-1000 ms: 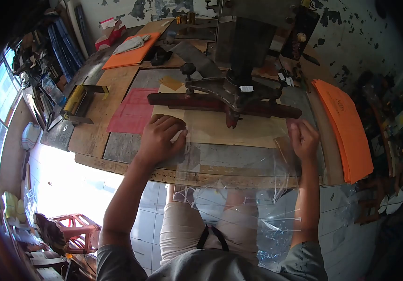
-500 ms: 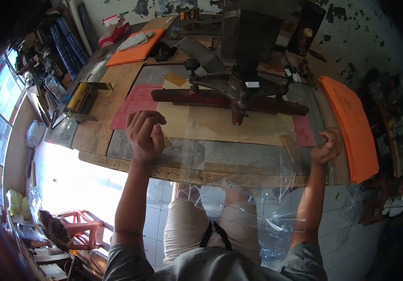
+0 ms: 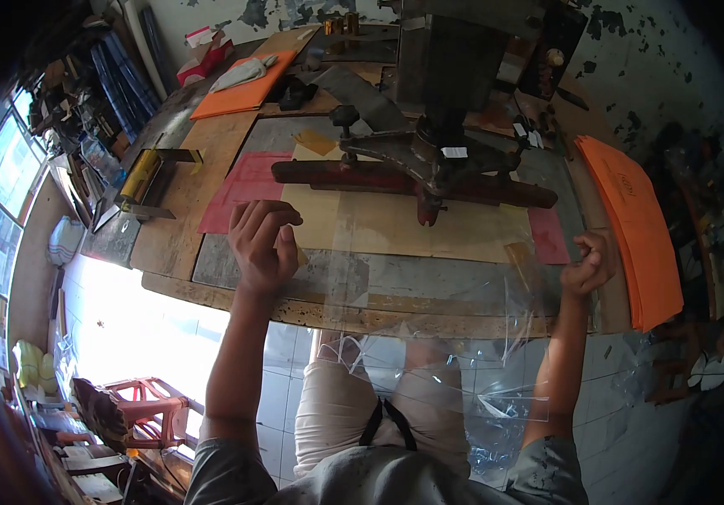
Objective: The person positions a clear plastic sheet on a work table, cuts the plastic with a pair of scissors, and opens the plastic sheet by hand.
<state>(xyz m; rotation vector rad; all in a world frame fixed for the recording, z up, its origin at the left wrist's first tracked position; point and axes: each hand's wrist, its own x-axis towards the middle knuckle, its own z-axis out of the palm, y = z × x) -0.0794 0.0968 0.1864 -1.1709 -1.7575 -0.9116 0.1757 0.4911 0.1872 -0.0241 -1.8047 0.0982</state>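
My left hand (image 3: 262, 246) is loosely curled above the table's front left part, with nothing visible in it. My right hand (image 3: 589, 264) is curled too, near the right front edge beside the orange sheets, and nothing shows in its fingers. Between them a clear plastic sheet (image 3: 429, 299) lies over the front edge and hangs above my lap. Behind it is a press head with a dark red bar (image 3: 345, 176), over a pale yellow board (image 3: 429, 227). A pink sheet (image 3: 240, 187) lies left of the board, and a smaller pink piece (image 3: 548, 237) shows at its right.
A stack of orange sheets (image 3: 633, 236) sits along the right edge. A gold roll in a metal holder (image 3: 141, 178) is at the left. At the back left, a grey cloth (image 3: 244, 74) lies on another orange stack (image 3: 231, 103). A red stool (image 3: 147, 412) stands on the floor.
My hands have moved apart, the left one leftward off the plastic and the right one rightward toward the orange sheets. The plastic stays draped over the edge. The view has shifted slightly.
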